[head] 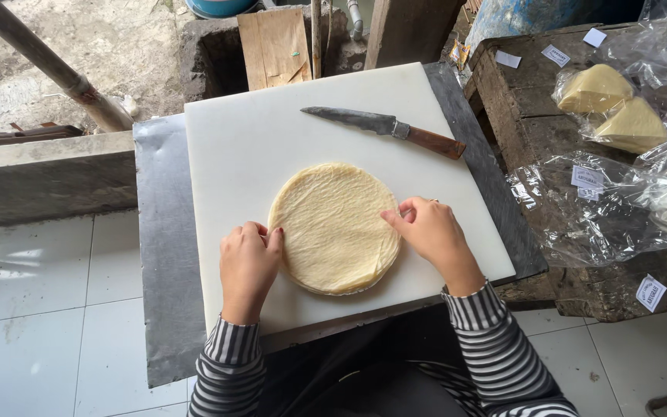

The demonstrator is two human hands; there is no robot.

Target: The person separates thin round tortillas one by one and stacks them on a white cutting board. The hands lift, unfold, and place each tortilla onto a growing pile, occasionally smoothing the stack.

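Note:
A round stack of thin, pale yellow dough sheets (333, 224) lies on a white cutting board (248, 154). My left hand (247, 262) rests against the stack's left edge, fingers curled, thumb touching the rim. My right hand (430, 232) presses on the stack's right edge, with the fingertips on the top sheet. Neither hand lifts anything. A knife (384, 127) with a dark blade and a wooden handle lies at the far side of the board, apart from both hands.
The board sits on a grey metal-covered table (165, 255). To the right, a rough wooden bench (534, 116) holds clear plastic bags (588, 216), folded yellow wedges in bags (615, 104) and small paper labels. White floor tiles lie to the left.

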